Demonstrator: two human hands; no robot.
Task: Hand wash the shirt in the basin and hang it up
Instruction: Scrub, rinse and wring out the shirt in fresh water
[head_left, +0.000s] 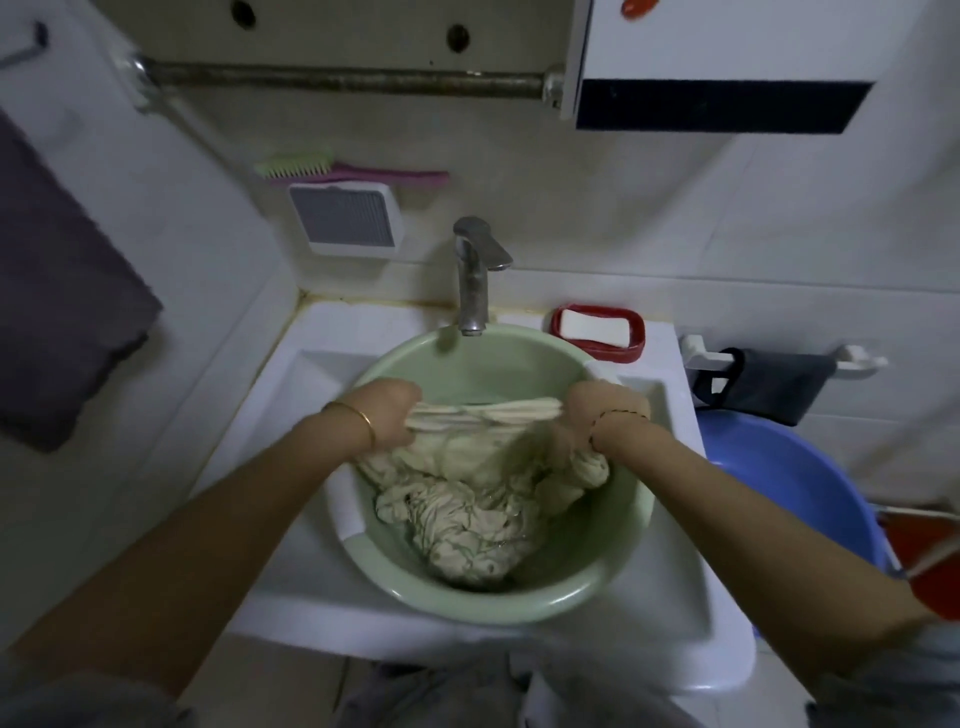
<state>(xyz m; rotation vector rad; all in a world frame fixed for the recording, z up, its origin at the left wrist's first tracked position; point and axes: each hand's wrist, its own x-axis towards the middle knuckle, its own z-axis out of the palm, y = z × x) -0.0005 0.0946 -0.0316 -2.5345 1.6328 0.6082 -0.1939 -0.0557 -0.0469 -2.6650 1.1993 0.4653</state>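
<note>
Shirt (467, 499): cream, soaked and crumpled. Most of it is heaped in the bottom of the basin, and one part is pulled up into a tight, ridged band between my hands.
Left hand (389, 410): my fingers are curled tight round the band's left end, over the basin's left side; a gold bangle (363, 415) sits on the wrist.
Right hand (592, 410): my fingers are clenched on the band's right end, with a twisted bunch of cloth hanging just below the wrist.
Basin (613, 566): pale green and round, set in the sink under the tap (472, 275).
Sink (291, 374): white, with a white soap (597, 326) in a red dish (631, 353) on its back edge, right of the tap.
Room: pale tiled walls — a green-and-pink brush (311, 163) lies on a wall box, a rusty rail (343, 80) runs above, a dark towel (57, 291) hangs at left, and a blue tub (810, 493) stands right of the sink.
</note>
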